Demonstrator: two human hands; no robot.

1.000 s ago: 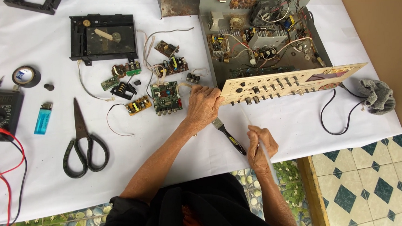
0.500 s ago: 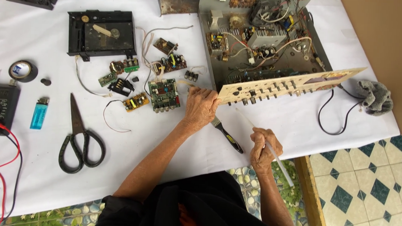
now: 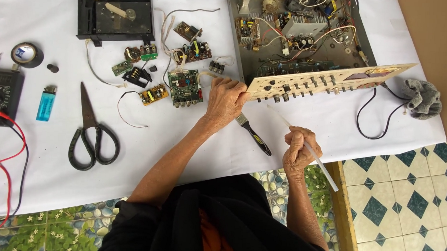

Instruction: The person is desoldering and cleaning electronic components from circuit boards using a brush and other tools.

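Beige knob-studded front panel (image 3: 331, 81) tilted; thin white rod (image 3: 303, 141) slanted.

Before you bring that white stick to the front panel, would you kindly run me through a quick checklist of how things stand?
1. Left hand steadies the front panel at its left end: ok.
2. Right hand has a closed grip on the thin white stick: ok.
3. Stick tip reaches the panel: not ok, it stops short over the white cloth.
4. Small brush out of the way: ok, it lies between the hands, untouched.
5. Loose circuit boards clear of the left hand: cannot tell, the nearest lies very close.
6. Chassis power off: cannot tell.
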